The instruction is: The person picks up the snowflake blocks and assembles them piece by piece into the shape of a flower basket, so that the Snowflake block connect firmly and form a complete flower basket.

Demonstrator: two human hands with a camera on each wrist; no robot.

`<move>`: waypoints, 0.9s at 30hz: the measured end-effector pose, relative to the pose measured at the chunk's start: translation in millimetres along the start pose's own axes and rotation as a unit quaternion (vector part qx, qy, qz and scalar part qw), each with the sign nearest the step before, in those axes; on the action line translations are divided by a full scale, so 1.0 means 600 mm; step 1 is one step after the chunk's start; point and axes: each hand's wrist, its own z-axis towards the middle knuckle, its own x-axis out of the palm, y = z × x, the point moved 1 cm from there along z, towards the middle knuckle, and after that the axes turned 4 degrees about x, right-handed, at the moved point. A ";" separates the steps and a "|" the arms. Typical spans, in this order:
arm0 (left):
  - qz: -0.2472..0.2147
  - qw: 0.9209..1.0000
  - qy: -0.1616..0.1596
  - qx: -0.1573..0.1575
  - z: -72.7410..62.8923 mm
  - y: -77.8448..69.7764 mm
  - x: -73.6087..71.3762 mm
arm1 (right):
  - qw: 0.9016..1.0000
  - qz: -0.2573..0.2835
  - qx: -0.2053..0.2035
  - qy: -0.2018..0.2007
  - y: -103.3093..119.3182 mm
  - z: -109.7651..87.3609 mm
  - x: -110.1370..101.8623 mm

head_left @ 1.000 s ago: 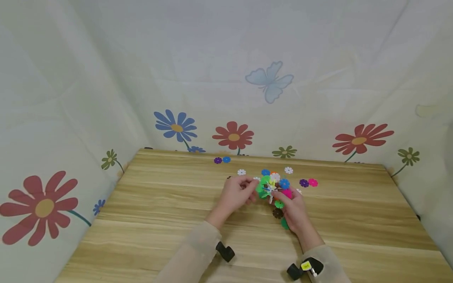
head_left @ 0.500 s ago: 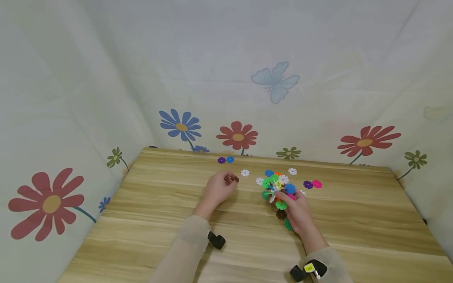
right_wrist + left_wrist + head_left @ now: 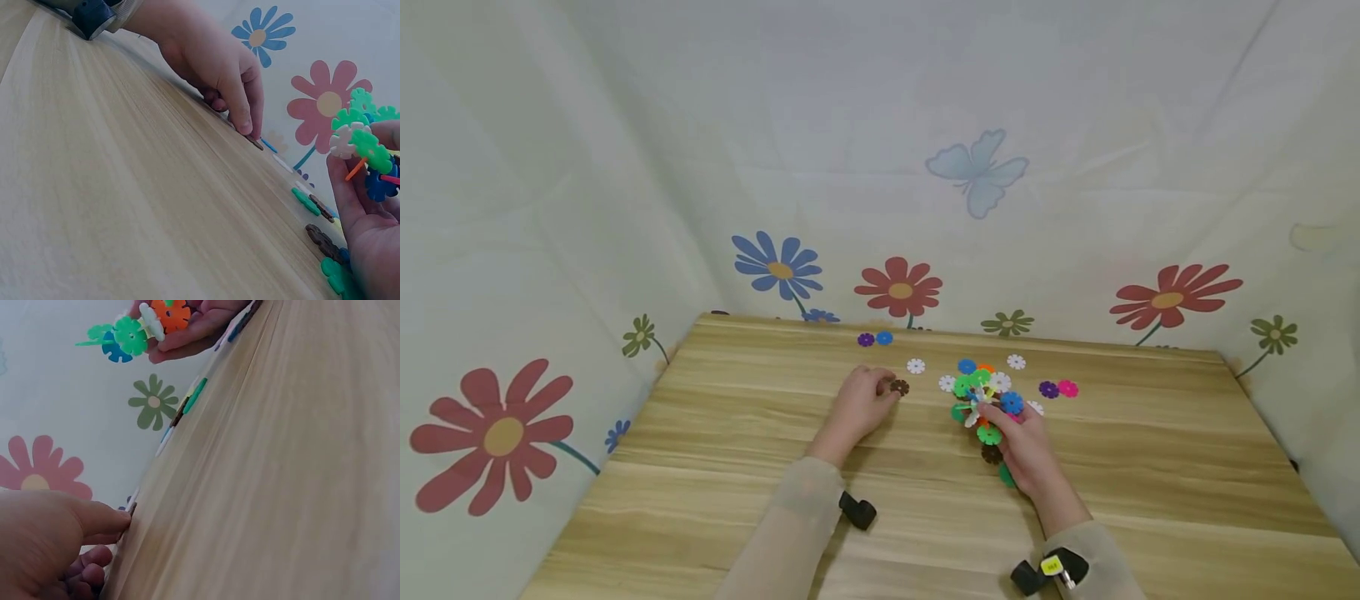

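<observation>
At the left of the loose pieces, my left hand [image 3: 859, 406] pinches a brown snowflake disc [image 3: 900, 387] low at the tabletop; thumb and fingertip meet at its near edge in the right wrist view. My right hand [image 3: 1030, 450] holds up a cluster of joined snowflake discs [image 3: 362, 140], with green, white, blue and orange pieces showing. The thumb lies across the front of the cluster in the head view, hiding part of it. Below it on the table lie another brown disc [image 3: 992, 453] and a dark green disc [image 3: 1007, 475].
Loose discs lie on the wooden table [image 3: 722, 417]: a purple one [image 3: 866, 340] and a blue one [image 3: 884, 338] near the back edge, a white one [image 3: 916, 366] ahead of the left hand, a pink one [image 3: 1068, 389] at right. A flowered curtain [image 3: 820, 167] stands behind.
My left hand has moved left, away from the cluster, down to the brown disc, which now shows more beyond the fingertips. My right hand stays in place with the cluster.
</observation>
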 end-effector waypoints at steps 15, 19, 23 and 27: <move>-0.014 0.996 0.076 0.043 -0.002 -0.041 0.005 | 1.000 -0.015 0.022 0.004 0.007 0.001 -0.004; -0.118 0.991 0.062 0.032 -0.003 -0.055 0.004 | 1.000 -0.010 0.016 0.006 0.007 -0.001 -0.004; -0.209 0.977 0.037 0.006 -0.008 -0.083 -0.012 | 1.000 -0.004 0.012 0.010 0.005 0.001 -0.004; -0.253 0.967 0.040 0.011 -0.015 -0.110 -0.019 | 1.000 -0.010 0.019 -0.002 0.004 0.003 -0.003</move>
